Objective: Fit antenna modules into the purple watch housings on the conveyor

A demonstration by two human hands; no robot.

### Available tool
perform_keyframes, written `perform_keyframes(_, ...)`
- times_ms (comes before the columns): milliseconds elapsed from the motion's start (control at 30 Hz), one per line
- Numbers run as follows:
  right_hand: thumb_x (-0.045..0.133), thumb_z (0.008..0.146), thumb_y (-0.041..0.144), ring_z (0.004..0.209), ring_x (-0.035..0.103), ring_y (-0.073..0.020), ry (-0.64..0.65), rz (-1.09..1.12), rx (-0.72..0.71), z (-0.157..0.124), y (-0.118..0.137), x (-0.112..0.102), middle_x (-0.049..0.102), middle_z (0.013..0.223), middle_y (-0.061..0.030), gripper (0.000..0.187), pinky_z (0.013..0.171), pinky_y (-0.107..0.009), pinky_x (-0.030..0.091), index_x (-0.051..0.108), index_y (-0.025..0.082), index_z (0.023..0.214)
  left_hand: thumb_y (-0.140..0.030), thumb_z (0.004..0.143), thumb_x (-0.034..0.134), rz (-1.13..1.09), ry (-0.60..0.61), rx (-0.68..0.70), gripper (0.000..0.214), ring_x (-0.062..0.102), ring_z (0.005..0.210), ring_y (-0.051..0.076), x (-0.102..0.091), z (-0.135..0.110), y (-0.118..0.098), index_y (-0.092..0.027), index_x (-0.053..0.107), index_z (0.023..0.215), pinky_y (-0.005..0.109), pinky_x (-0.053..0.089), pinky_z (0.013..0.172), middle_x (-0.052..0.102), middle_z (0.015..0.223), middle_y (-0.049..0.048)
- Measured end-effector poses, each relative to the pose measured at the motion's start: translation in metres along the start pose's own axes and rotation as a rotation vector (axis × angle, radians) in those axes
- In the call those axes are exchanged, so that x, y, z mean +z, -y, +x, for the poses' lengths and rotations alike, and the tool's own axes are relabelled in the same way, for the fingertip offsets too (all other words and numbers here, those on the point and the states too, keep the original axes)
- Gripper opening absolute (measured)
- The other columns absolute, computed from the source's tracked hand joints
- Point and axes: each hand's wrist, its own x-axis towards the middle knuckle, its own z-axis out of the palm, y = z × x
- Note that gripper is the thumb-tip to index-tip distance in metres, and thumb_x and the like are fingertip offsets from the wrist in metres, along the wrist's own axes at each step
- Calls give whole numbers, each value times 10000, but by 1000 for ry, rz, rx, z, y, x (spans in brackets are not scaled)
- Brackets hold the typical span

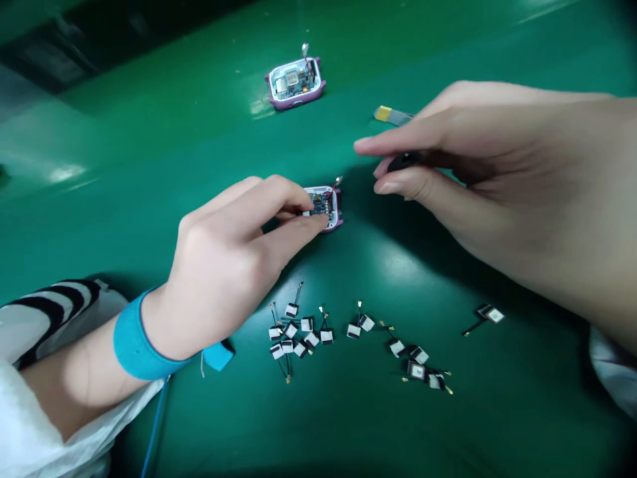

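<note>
A purple-rimmed smartwatch case [334, 211] with an exposed circuit board and a short red wire lies on the green table. My left hand [239, 249] grips it, thumb and index finger at its left part, which they cover. To the right, apart from the case, my right hand [478, 159] is closed on a small black piece [404, 161]; its full shape is hidden by the fingers. Behind those fingers shows a grey strip with a yellow band [391, 115]; I cannot tell whether the hand touches it.
Another open purple smartwatch case [296, 83] stands farther back. Several small white-and-black modules with short leads [307, 324] are scattered nearer me, and a lone one [492, 314] lies to the right. A blue wrist strap [144, 338] with a cord [155, 425] is on my left wrist.
</note>
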Motion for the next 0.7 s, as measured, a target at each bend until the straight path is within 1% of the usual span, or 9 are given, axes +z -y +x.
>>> perform_keyframes(100,576,764,307,872,592,-103,-63,60,87,-3,5,-4,637,941,5,225,758,-169,487,615,205,961,-219,787,578,-12,3,12,95,604,704,102,0,-1,1,-228,643,718,212,473,578,638,707,-33)
perform_keyframes(133,600,746,289,880,595,-104,-64,60,87,-3,8,-4,644,933,19,199,760,-165,487,621,221,932,-211,788,576,-10,1,20,94,595,689,95,0,-1,2,-224,638,719,204,466,574,633,703,-32)
perform_keyframes(200,630,722,259,854,607,-106,-41,77,50,-1,12,-2,659,896,38,153,761,-188,492,628,226,871,-210,793,568,0,-5,45,108,574,652,83,1,-1,3,-211,624,700,193,446,558,622,693,-29)
perform_keyframes(267,649,706,257,792,619,-115,-31,130,-19,1,15,3,669,826,31,121,746,-238,501,617,195,806,-220,802,556,17,-21,75,134,555,630,78,1,-1,4,-208,602,677,188,426,547,609,685,-34)
perform_keyframes(367,667,688,254,722,625,-147,-91,152,-96,3,15,10,661,710,6,129,739,-310,506,577,165,715,-225,808,546,44,-23,113,136,538,628,76,2,-2,5,-214,583,678,186,411,549,592,679,-49)
perform_keyframes(500,646,711,267,693,625,-147,-97,90,-125,3,15,12,670,732,6,121,804,-345,487,563,178,705,-195,779,580,38,-10,89,100,523,608,64,3,-2,7,-210,580,680,177,398,534,575,652,-56)
perform_keyframes(533,635,722,268,697,627,-146,-87,71,-133,3,16,12,674,748,8,112,776,-334,490,564,181,714,-191,773,585,28,-14,85,99,522,603,61,3,-2,7,-211,578,676,177,397,530,573,647,-58)
perform_keyframes(600,616,740,262,690,628,-141,-86,18,-166,4,19,10,676,736,15,94,658,-289,490,569,184,716,-184,770,584,12,-19,83,104,521,598,59,3,-2,8,-207,575,669,179,399,531,575,649,-56)
perform_keyframes(700,602,752,236,602,609,-98,-56,-100,-223,7,24,8,659,631,33,94,488,-225,436,583,183,676,-160,753,599,0,6,30,89,521,594,53,2,-1,7,-194,577,673,178,401,532,584,650,-50)
